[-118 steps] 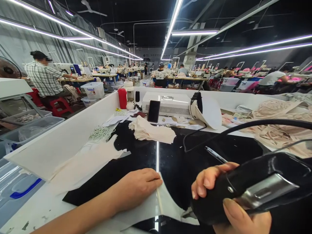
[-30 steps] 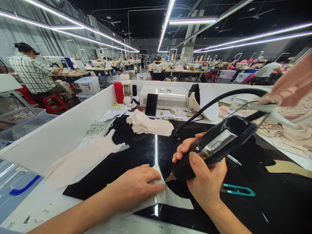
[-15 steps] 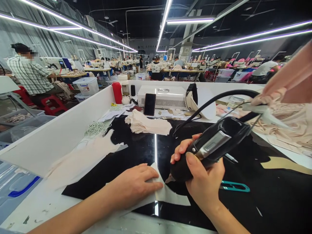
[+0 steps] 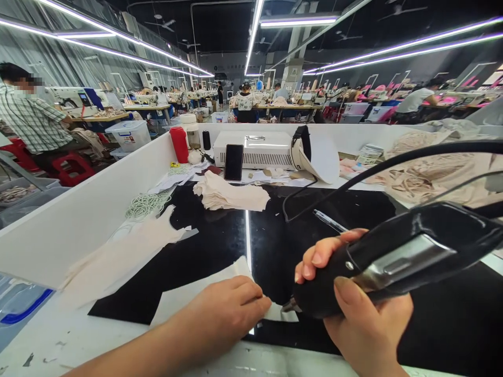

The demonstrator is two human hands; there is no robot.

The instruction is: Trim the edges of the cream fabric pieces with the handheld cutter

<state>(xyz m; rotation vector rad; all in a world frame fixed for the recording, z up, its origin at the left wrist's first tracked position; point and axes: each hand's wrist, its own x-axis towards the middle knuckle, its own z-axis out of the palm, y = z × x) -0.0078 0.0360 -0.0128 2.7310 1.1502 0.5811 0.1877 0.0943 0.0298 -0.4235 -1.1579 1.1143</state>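
Note:
My right hand (image 4: 365, 314) is wrapped around a black corded hand tool (image 4: 416, 256) with a silver metal lever on top. The tool's narrow metal tip (image 4: 291, 305) meets the right end of a pale cloth piece (image 4: 196, 294) lying on the black mat. My left hand (image 4: 231, 309) rests over this cloth, its thumb and fingers drawn together on the edge just left of the tip. Part of the cloth is hidden under that hand.
A stack of pale cloth pieces (image 4: 231, 192) lies farther back, near a propped phone (image 4: 233, 162). More cloth (image 4: 126, 251) and a tangle of light green cord (image 4: 147, 206) are at left. A pen (image 4: 329, 221) lies behind the tool, whose cable (image 4: 377, 166) arcs rightward.
The tool in my right hand has moved right and its tip now touches the cloth. My left hand has slid slightly right along the cloth. The teal-handled item is no longer visible.

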